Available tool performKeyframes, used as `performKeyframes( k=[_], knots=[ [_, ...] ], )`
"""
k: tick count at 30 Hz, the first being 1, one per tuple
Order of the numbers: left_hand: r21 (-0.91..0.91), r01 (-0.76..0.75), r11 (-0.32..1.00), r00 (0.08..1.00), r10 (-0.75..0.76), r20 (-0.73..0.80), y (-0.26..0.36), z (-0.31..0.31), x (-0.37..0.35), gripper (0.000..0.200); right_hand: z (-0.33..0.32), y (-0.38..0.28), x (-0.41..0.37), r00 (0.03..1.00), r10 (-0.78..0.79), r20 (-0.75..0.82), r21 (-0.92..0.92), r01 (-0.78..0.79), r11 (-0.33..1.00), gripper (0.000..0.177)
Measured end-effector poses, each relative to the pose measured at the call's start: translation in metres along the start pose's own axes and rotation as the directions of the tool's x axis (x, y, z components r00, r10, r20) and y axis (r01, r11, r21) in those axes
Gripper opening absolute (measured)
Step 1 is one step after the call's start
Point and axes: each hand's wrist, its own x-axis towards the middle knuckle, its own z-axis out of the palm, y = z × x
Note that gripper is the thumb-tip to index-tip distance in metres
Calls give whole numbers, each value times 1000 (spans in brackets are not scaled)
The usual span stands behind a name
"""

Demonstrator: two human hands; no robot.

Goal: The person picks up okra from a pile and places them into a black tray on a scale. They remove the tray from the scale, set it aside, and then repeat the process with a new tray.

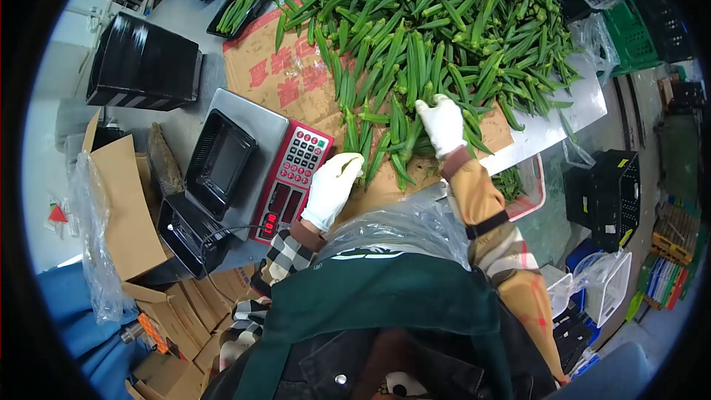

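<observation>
A large heap of green okra [444,22] covers the far part of the table, with loose pods spilling toward me over flattened cardboard. My right hand [443,127], in a white glove, is at the heap's near edge, its thumb and fingertips closed around the end of an okra pod [427,90]. My left hand [329,189], also gloved in white, is beside the scale with its fingers curled in near some okra pods [352,139]; what lies between its fingertips is hidden. On the scale [285,170] sits a black plastic tray [221,163] with nothing in it.
A small black tray [238,11] filled with okra stands at the back left. Stacked black trays [144,63] are left of the scale. More black trays [189,233] and an open cardboard box [122,207] are nearer. A red-rimmed crate [537,189] stands below the table's right edge.
</observation>
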Motion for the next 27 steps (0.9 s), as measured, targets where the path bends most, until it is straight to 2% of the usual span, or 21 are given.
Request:
performKeyframes(
  k=[1,3,4,5,7,9,11,13,14,15,18,19,20,21,22,23,25,26,27],
  knots=[
    [9,-2,1000,1000,2,-1,0,0,-1,25,3,-8,1,1000,-7,17,-115,9,993,42],
    [45,-13,999,1000,13,-1,-5,0,-1,25,6,-13,10,1000,2,27,-59,0,998,43],
    [56,-22,998,1000,22,1,-7,0,-2,25,4,-11,12,998,-67,2,-54,67,996,38],
    [69,-31,997,1000,31,6,-9,0,0,25,-4,-4,12,995,-16,97,160,0,987,35],
    [11,-2,1000,1000,2,3,-2,-1,2,24,-51,-8,-3,953,17,304,531,-184,827,30],
    [-26,24,999,1000,-25,-8,1,-2,0,24,-116,-3,-30,943,20,331,546,-209,811,24],
    [-31,33,999,999,-33,-21,2,-5,5,24,-168,44,-46,931,-20,363,448,-156,880,25],
    [-48,2,999,1000,-4,-30,-5,-8,10,24,-209,102,-62,910,127,395,256,-242,936,26],
    [-67,7,998,999,-9,-38,-3,-8,12,25,-228,135,-71,951,93,295,-42,-84,996,27],
    [-86,12,996,999,-16,-44,-2,-7,13,26,-236,157,-78,978,24,209,-350,52,935,27],
    [-70,-22,997,999,21,-27,-2,-3,15,27,-221,158,-88,993,-55,-106,-243,28,970,28],
    [-59,-35,998,999,34,-23,-2,-1,15,27,-208,134,-86,998,18,-65,85,-12,996,28],
    [-53,-36,998,999,35,-22,-2,1,14,27,-187,122,-79,998,39,-46,140,-32,990,25],
    [-45,-39,998,999,38,-21,-1,4,12,27,-168,91,-74,996,-52,-73,90,59,994,24],
    [-34,-45,998,999,44,-21,0,6,9,27,-151,68,-64,994,-106,16,137,103,985,26],
    [-23,-49,999,999,49,-20,1,7,7,27,-120,62,-51,984,-176,-2,219,172,960,28],
    [-39,-24,999,999,23,-28,-1,6,3,28,-71,25,-27,987,-156,49,333,131,934,29],
    [-64,-9,998,999,7,-36,1,5,0,28,-31,31,-5,981,-152,121,461,80,884,32],
    [-89,5,996,999,-9,-43,3,4,-3,28,-24,3,1,968,-52,246,378,-47,925,38]
  ],
)
